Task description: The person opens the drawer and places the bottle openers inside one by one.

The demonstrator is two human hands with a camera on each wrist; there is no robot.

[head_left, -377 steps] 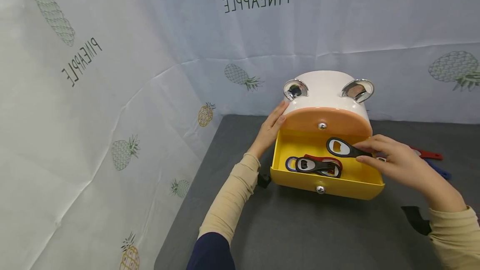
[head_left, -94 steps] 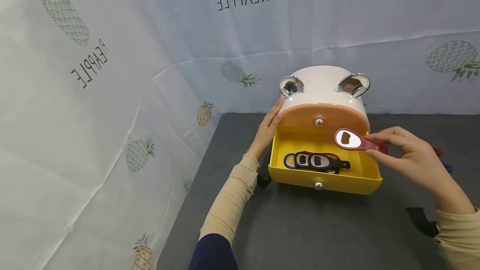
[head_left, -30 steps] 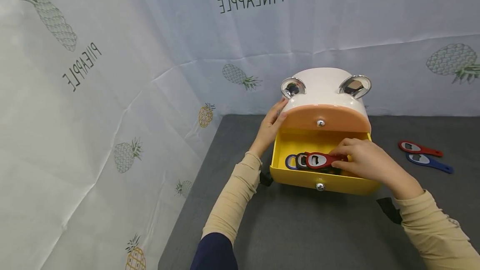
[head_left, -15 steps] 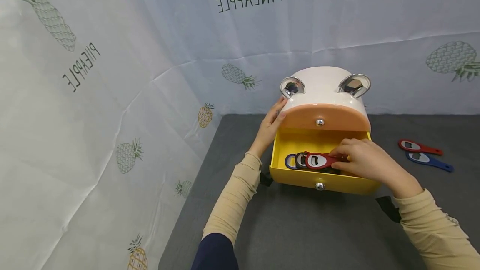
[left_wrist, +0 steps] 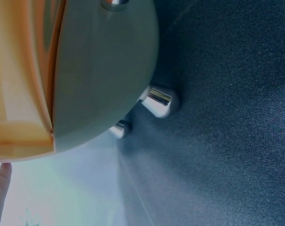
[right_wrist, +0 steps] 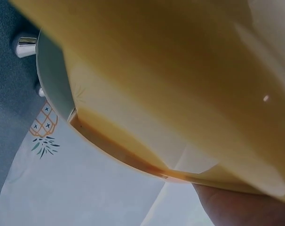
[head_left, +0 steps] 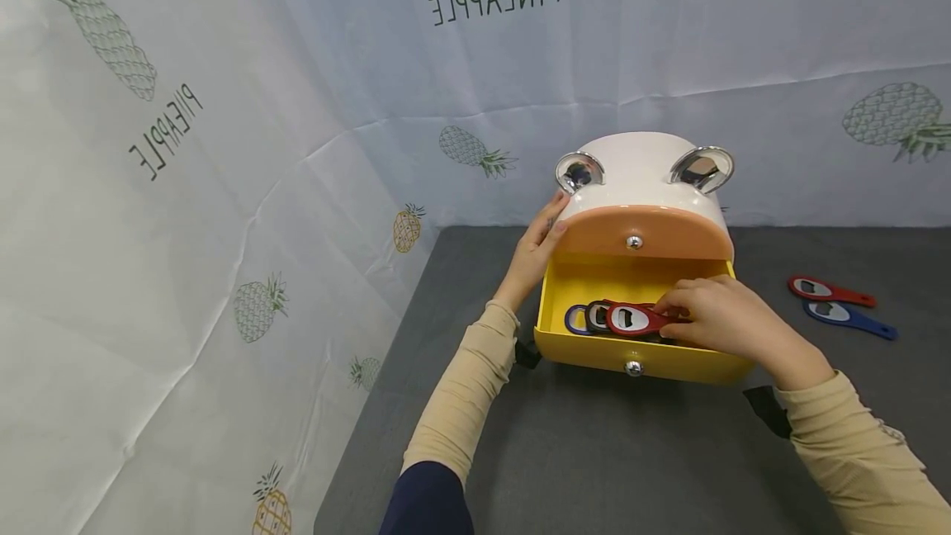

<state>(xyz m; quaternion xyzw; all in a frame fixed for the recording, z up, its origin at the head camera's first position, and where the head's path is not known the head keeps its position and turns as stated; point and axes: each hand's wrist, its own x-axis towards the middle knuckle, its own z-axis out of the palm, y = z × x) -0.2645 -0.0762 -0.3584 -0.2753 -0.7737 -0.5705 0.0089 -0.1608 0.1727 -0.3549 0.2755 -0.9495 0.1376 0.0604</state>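
A white storage box (head_left: 641, 176) with silver ears has its yellow lower drawer (head_left: 583, 347) pulled out. My left hand (head_left: 529, 262) rests its extended fingers against the box's left side; one fingertip shows at the edge in the left wrist view. Inside the drawer, my right hand (head_left: 721, 319) pinches the handle of a red bottle opener (head_left: 628, 319), which lies over other openers. Beside its head, parts of a black opener (head_left: 595, 317) and a blue opener (head_left: 570, 320) show. In the right wrist view the drawer wall (right_wrist: 170, 89) hides most of this hand.
On the grey table (head_left: 594, 452), right of the box, a red opener (head_left: 847, 295) and a blue opener (head_left: 862, 324) lie close together. A pineapple-print curtain (head_left: 334, 48) hangs behind and at the left. An orange upper drawer (head_left: 669, 229) sits closed above the yellow one.
Earlier the right hand held a black opener, then the red one above the drawer. The red opener has since come down onto the pile. Over the last second almost nothing has moved.
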